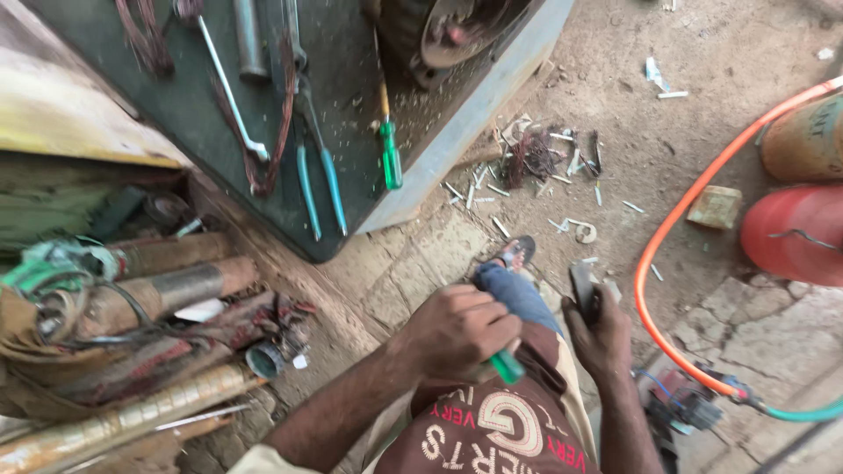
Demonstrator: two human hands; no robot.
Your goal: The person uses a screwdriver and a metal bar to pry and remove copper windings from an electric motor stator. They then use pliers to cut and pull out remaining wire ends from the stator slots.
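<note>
Left hand (457, 329) grip clamped round a green-handled screwdriver (507, 366), right hand (601, 338) grip closed on a dark flat tool (584, 291), orange hose (676, 219) beside

A green translucent tool handle (507, 366) is poking out of the left hand (457, 329), while the right hand (601, 338) is gripping a dark grey flat object (584, 292). The maroon shirt (492, 430) is showing cream lettering edged in red. A bright orange rubber hose (676, 219) is curving over the tan dirt floor (650, 149). Blue-handled pliers (318, 180) and a green-handled screwdriver (390, 154) are lying on the dark green metal bench top (351, 70).
</note>
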